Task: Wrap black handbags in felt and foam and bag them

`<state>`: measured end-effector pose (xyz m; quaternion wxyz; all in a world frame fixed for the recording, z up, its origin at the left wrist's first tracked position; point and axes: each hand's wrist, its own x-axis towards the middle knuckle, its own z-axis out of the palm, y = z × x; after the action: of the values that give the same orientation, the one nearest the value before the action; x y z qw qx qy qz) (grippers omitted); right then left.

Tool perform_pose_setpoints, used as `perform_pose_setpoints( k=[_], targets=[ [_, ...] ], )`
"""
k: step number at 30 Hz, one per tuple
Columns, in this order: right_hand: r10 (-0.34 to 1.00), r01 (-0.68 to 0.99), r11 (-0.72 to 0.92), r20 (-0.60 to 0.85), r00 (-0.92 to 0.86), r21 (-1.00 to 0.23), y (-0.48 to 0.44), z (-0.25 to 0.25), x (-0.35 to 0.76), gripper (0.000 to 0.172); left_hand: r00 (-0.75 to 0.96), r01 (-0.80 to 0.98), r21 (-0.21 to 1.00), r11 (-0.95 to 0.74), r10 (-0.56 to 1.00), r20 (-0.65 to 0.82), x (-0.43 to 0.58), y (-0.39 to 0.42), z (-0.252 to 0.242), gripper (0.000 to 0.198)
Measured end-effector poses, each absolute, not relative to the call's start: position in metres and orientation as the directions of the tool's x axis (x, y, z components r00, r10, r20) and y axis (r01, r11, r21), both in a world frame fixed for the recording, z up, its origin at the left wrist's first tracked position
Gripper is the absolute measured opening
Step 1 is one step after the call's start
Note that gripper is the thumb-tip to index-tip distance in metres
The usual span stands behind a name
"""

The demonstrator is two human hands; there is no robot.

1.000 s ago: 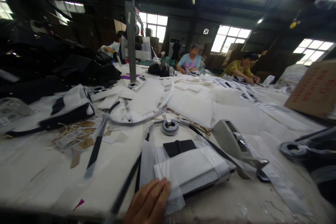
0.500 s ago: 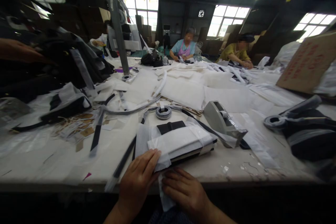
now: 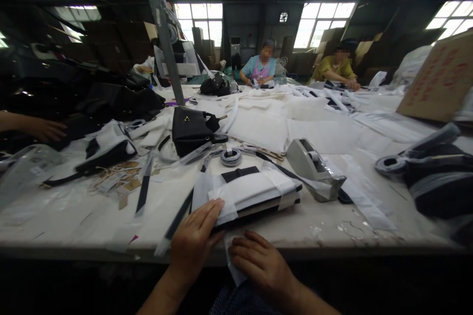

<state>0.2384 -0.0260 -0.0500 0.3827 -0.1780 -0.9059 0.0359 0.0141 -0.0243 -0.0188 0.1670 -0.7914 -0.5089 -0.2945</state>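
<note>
A flat black bag [image 3: 244, 217] lies near the table's front edge, partly wrapped in white tissue paper [image 3: 254, 192]. Translucent strips cross the wrapping at both ends. My left hand [image 3: 197, 236] grips the bag's near left corner, fingers on top of the paper and thumb low at the front edge. Just to the right, my right hand [image 3: 264, 261] is closed with bent fingers on a thin white sheet [image 3: 233, 263] hanging over the table edge. A wrapped strap coil [image 3: 231, 156] sits right behind the bag.
A grey tape dispenser [image 3: 314, 170] stands to the right, a wrapped dark bag [image 3: 439, 182] beyond it. Behind left are a black handbag [image 3: 192, 130], paper tags [image 3: 120, 179] and a co-worker's hand [image 3: 46, 129] by piled black bags. A metal post [image 3: 168, 44] rises there. Two people work across the table.
A black handbag now stands on the table behind left, where none stood before. The co-worker's hand at the left has lowered. My hands keep nearly the same hold on the bag and sheet.
</note>
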Motion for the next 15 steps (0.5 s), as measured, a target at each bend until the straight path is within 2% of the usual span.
perform_pose_setpoints(
  k=[6,11,13,15],
  targets=[
    [0.413,0.309,0.91,0.691,-0.593,-0.278,-0.019,-0.048,0.223,0.021,0.282,0.909,0.113,-0.402,0.791,0.544,0.009,-0.003,0.033,0.046],
    [0.526,0.327,0.848,0.597,-0.605,-0.416,-0.013,-0.038,0.219,0.029,0.284,0.928,0.102,-0.358,0.858,0.427,0.01,0.019,0.08,0.051],
    [0.58,0.345,0.812,0.589,-0.562,-0.47,-0.009,-0.034,0.218,0.031,0.29,0.929,0.099,-0.356,0.869,0.401,0.01,0.028,0.093,0.051],
    [0.624,0.34,0.78,0.62,-0.476,-0.525,-0.003,-0.032,0.216,0.025,0.294,0.929,0.106,-0.356,0.879,0.376,0.011,0.036,0.105,0.052]
  ],
)
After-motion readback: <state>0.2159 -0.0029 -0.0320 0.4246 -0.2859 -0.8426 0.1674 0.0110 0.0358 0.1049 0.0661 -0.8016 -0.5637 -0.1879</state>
